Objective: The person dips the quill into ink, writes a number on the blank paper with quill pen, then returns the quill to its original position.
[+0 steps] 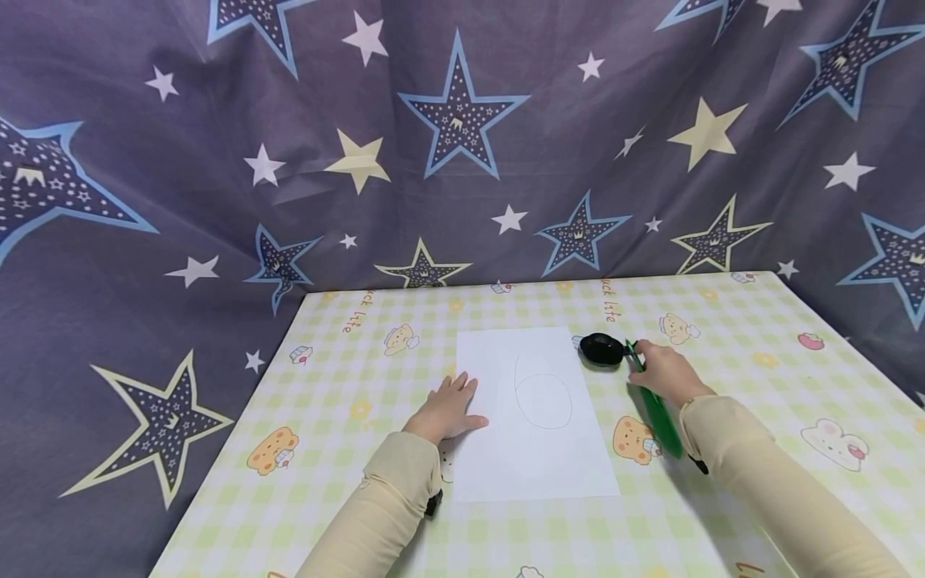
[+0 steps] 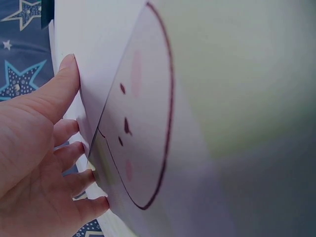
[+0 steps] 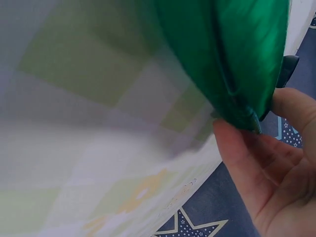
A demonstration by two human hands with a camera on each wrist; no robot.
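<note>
A white sheet of paper (image 1: 506, 457) lies on the table, with a thin pencil-like line shaped like a 6 on it. My left hand (image 1: 446, 407) rests at the sheet's left edge, fingers spread and thumb over the paper. In the left wrist view, the fingers of the left hand (image 2: 39, 153) lie along that edge. To the right of the sheet, my right hand (image 1: 668, 372) pinches the far end of a long, glossy green item (image 1: 660, 421). Its tapered end, with a raised dark seam, sits between thumb and fingers (image 3: 234, 153) in the right wrist view.
A shiny black oval object (image 1: 602, 349) lies by the sheet's upper right corner, close to the green item's end. Green-and-white checks with cartoon prints cover the table (image 1: 788, 361). Behind its far edge hangs a dark star-patterned curtain (image 1: 325, 209).
</note>
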